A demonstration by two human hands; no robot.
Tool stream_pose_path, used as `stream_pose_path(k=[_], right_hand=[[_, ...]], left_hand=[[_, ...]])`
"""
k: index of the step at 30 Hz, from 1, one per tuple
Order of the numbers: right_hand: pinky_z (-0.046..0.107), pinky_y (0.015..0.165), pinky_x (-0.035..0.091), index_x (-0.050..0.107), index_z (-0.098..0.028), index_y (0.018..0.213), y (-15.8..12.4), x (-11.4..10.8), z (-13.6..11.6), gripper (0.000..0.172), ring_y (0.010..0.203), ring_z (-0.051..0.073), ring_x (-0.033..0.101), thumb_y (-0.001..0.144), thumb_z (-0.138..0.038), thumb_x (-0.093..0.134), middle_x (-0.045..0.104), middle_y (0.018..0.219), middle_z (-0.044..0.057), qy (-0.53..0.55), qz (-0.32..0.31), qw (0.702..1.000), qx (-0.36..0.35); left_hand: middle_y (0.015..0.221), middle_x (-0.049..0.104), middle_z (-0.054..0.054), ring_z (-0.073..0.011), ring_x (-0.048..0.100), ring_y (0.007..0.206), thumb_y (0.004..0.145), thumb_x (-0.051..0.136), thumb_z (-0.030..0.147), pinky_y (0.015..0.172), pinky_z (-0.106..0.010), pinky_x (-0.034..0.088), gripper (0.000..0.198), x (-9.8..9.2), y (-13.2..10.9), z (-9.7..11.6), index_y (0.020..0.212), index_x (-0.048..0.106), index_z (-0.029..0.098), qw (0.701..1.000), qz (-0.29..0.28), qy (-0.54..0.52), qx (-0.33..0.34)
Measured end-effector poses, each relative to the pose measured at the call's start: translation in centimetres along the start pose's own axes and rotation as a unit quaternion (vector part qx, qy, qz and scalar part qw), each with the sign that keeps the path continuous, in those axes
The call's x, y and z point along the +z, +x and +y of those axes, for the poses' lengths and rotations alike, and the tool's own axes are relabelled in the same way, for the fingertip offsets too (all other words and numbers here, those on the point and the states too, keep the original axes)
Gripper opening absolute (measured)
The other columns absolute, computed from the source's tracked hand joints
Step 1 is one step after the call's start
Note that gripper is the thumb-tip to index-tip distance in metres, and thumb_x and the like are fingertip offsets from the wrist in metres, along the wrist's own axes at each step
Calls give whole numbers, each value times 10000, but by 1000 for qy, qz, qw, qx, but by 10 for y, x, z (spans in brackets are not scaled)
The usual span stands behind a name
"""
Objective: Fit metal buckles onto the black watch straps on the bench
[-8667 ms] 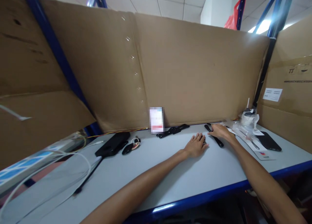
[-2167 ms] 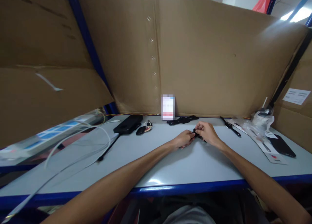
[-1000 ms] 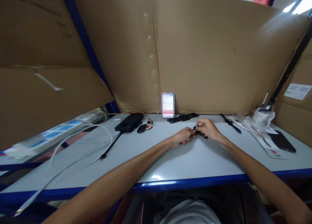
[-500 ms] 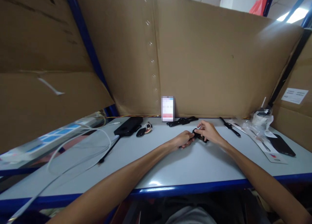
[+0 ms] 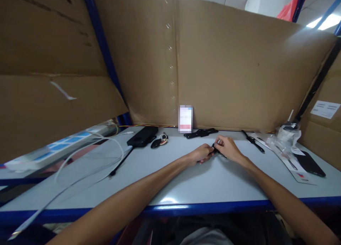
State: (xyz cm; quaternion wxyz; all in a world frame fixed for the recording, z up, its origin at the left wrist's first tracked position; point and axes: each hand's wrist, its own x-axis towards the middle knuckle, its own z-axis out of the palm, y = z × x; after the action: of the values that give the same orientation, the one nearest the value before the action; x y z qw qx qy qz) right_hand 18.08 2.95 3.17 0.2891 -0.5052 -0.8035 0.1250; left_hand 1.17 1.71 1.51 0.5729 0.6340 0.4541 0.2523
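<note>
My left hand (image 5: 201,153) and my right hand (image 5: 227,148) meet over the middle of the grey table (image 5: 186,181). Both pinch a small black watch piece (image 5: 215,148) between their fingertips, just above the tabletop. Most of that piece is hidden by the fingers. A black watch with its strap (image 5: 200,133) lies flat behind the hands, against the cardboard wall. A loose black strap (image 5: 253,141) lies to the right of my right hand.
A black box (image 5: 142,136) and a key fob (image 5: 158,142) sit at the back left, with white cables (image 5: 87,159) beside them. A blurred card (image 5: 185,118) leans on the cardboard wall (image 5: 226,74). Plastic bags (image 5: 285,136) and a black phone (image 5: 310,163) lie at the right.
Earlier my hands reached for things at the back right; they then came together at the table's middle holding the black piece. Over the last second they barely moved.
</note>
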Motion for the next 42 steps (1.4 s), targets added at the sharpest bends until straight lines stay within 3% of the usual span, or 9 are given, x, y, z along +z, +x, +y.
stream_pose_path(k=[4, 10, 14, 19, 24, 28, 32, 37, 42], right_hand=[[210, 558, 368, 638, -183, 771, 0, 3, 0, 74, 586, 122, 544, 831, -190, 596, 619, 622, -13, 28, 6, 1000, -9], [191, 481, 400, 631, -175, 807, 1, 9, 12, 17, 543, 114, 570, 806, -170, 615, 621, 643, -15, 96, -17, 995, 6], [192, 491, 410, 647, -173, 863, 2, 8, 11, 136, 526, 101, 567, 754, -95, 622, 642, 679, -22, 91, -45, 995, 2], [239, 645, 416, 667, -202, 836, 2, -7, 4, 81, 712, 149, 616, 802, -147, 619, 697, 754, 10, -53, 34, 998, -5], [263, 673, 417, 667, -189, 820, 6, -28, 16, 58, 796, 188, 632, 831, -181, 610, 709, 822, 61, -114, 105, 988, 20], [212, 529, 425, 637, -166, 800, 9, -33, 24, 186, 627, 141, 610, 901, -305, 567, 674, 702, 35, 92, 22, 991, 98], [166, 394, 409, 617, -156, 903, 9, -25, 18, 313, 575, 120, 617, 934, -457, 537, 684, 758, 46, 289, -93, 943, 139], [174, 357, 421, 616, -140, 877, 5, -14, 7, 299, 503, 112, 601, 951, -420, 538, 668, 704, 38, 357, -118, 913, 157], [164, 337, 385, 583, -138, 777, 7, -7, 9, 282, 427, 85, 536, 926, -377, 599, 614, 586, -5, 350, -110, 917, 160]], left_hand=[[437, 345, 94, -61, 245, 325, 932, 447, 411, 345, -210, 156, 317, 1, -2, 1, 699, 444, 195, 1000, 9, 7, 0], [421, 328, 98, -60, 242, 319, 934, 449, 416, 353, -211, 152, 333, 2, -4, 4, 683, 435, 198, 1000, 16, 5, -7], [435, 352, 97, -54, 249, 318, 925, 479, 418, 350, -205, 165, 328, 2, -3, 4, 689, 436, 195, 1000, 22, -4, -1], [392, 329, 103, -59, 238, 293, 941, 465, 392, 337, -195, 156, 307, 1, -1, 1, 707, 447, 195, 999, 42, -23, -3], [415, 318, 102, -60, 231, 297, 944, 454, 346, 330, -196, 169, 264, -2, -1, -2, 730, 456, 192, 995, 23, -97, 25], [457, 301, 113, -53, 205, 323, 942, 468, 420, 333, -182, 196, 286, -4, -2, -5, 761, 425, 203, 979, 14, -187, 73], [450, 295, 120, -51, 204, 318, 918, 505, 487, 329, -179, 194, 327, -3, 0, -9, 774, 417, 207, 976, 4, -197, 95], [423, 310, 116, -54, 217, 296, 903, 489, 547, 320, -194, 192, 381, 2, 3, -11, 745, 421, 208, 983, -3, -142, 115], [411, 311, 117, -54, 230, 286, 888, 463, 639, 317, -203, 192, 460, 6, 0, -9, 724, 413, 212, 988, 9, -88, 130]])
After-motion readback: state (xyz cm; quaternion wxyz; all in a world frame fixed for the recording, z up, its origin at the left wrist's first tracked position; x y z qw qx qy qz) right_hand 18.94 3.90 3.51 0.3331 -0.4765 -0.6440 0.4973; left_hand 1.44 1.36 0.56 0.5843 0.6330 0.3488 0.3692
